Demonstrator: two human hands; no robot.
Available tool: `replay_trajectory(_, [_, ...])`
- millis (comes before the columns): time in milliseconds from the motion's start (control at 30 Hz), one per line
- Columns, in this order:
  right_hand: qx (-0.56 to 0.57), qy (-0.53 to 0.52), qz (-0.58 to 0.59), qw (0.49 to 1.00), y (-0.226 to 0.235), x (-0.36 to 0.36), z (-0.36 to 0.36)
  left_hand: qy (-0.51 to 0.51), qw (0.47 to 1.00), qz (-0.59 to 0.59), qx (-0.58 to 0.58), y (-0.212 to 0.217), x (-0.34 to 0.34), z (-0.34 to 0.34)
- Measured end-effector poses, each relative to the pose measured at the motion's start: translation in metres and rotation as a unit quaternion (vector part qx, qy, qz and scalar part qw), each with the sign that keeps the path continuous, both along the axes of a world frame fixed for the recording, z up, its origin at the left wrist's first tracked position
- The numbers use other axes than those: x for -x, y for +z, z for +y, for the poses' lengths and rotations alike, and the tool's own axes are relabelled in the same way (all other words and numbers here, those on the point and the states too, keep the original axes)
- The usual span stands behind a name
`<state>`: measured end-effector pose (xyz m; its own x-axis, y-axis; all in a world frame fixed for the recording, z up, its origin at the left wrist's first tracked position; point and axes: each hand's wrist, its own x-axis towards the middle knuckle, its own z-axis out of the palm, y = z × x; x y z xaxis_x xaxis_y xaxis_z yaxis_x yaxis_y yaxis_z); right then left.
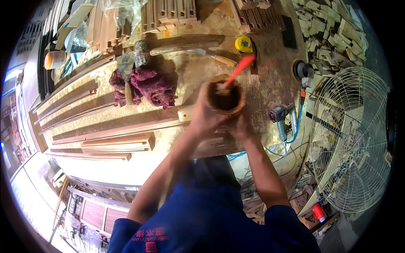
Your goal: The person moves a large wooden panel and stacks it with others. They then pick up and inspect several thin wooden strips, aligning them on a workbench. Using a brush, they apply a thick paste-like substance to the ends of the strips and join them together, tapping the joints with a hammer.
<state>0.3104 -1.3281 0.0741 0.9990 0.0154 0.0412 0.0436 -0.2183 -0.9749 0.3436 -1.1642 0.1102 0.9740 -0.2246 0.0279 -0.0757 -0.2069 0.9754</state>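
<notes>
1. Head view, hands: left hand (202, 116) wrapped around the near-left side of a round brown pot (225, 98), fingers curled on its wall. Right hand (241, 125) closed under and behind the pot's lower right side; both hands meet beneath it, holding it raised above the bench (270, 76).
2. Pot: open top facing the camera, dark brownish inside, contents not clear. An orange-handled tool (240, 67) stands in it, handle slanting up and to the right past the rim.
3. Edges and room: the near bench edge runs just below the hands. Left of them, long wooden strips (114, 130) lie side by side across the bench, some reaching the near edge. Bare bench surface lies right of the pot.
4. Beyond the pot: a dark red rag (154, 86) in a heap, a yellow tape measure (244, 44), stacked wooden parts (168, 14) at the far edge.
5. Right of the bench: a sander (300, 71), a blue-hosed air tool (279, 116), a large wire-guard fan (350, 139), a pile of wood offcuts (329, 33).
</notes>
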Motion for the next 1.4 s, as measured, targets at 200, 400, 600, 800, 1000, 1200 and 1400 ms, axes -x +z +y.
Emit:
replay_trajectory(200, [0.131, 0.039, 0.058, 0.989, 0.116, -0.023, -0.010, 0.027, 0.990, -0.042, -0.132, 0.005, -0.007, 0.038])
replay_trajectory(400, [0.204, 0.043, -0.076, 0.975, 0.134, -0.044, 0.021, -0.052, 0.997, 0.029, -0.043, 0.026, -0.027, 0.047])
replay_trajectory(600, [0.219, -0.020, -0.112, 0.969, 0.149, -0.025, 0.037, -0.102, 0.991, 0.049, -0.073, 0.013, -0.042, 0.058])
replay_trajectory(800, [0.254, -0.016, -0.050, 0.966, 0.164, -0.014, 0.035, -0.130, 0.991, -0.015, 0.007, 0.009, -0.057, 0.063])
replay_trajectory(1000, [0.267, -0.015, -0.005, 0.963, 0.163, -0.021, 0.029, -0.142, 0.988, -0.024, -0.063, -0.007, -0.067, 0.060])
replay_trajectory(1200, [0.306, 0.050, -0.040, 0.950, 0.145, -0.041, 0.008, -0.158, 0.986, 0.016, -0.050, -0.064, -0.075, 0.039])
replay_trajectory(1400, [0.326, 0.054, -0.023, 0.944, 0.121, -0.052, -0.021, -0.173, 0.984, 0.025, 0.019, -0.103, -0.083, 0.018])
